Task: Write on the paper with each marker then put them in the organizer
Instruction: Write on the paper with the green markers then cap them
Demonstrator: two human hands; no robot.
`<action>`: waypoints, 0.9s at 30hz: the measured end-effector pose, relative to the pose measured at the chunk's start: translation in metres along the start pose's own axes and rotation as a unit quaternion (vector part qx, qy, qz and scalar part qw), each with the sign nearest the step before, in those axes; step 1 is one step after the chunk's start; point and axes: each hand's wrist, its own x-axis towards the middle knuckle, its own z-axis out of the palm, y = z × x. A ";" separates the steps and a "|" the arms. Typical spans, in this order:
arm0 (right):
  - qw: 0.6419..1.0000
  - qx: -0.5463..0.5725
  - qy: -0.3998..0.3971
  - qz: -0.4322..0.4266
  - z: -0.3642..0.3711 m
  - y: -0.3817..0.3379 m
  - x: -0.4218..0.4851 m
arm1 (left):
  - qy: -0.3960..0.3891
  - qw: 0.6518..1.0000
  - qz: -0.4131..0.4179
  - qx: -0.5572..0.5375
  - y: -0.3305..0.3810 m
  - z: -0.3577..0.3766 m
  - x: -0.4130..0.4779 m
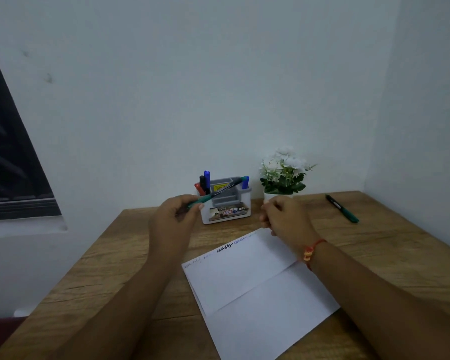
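Our left hand's fingers [185, 200] pinch a green marker [220, 189] by its near end, barrel slanting up-right across the organizer [246, 203], where red, black and blue markers [206, 179] stand. Our right hand [281, 216] curls just beside; what it holds, we cannot tell. A second green marker [342, 207] lies on the desk [114, 255], right of the paper [244, 281].

My left hand [175, 216] pinches a green marker [213, 193] slantwise in front of the organizer [229, 215], where red, black and blue markers [204, 181] stand; my right hand [283, 216] hangs curled just above the paper [257, 281], its grip hidden from me; scribbles line the paper's far edge; another green marker [342, 207] lies on the table [114, 255], far right.
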 end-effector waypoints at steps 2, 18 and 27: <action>0.985 -0.154 -0.011 -0.082 0.001 0.003 -0.004 | 0.033 0.999 0.011 0.014 0.001 -0.002 0.003; 0.932 -0.314 -0.051 -0.172 0.005 0.004 -0.010 | -0.002 0.989 0.107 0.103 0.017 0.048 0.037; 0.929 -0.319 -0.056 -0.178 0.005 0.005 -0.010 | -0.031 0.971 0.138 0.193 0.009 0.059 0.044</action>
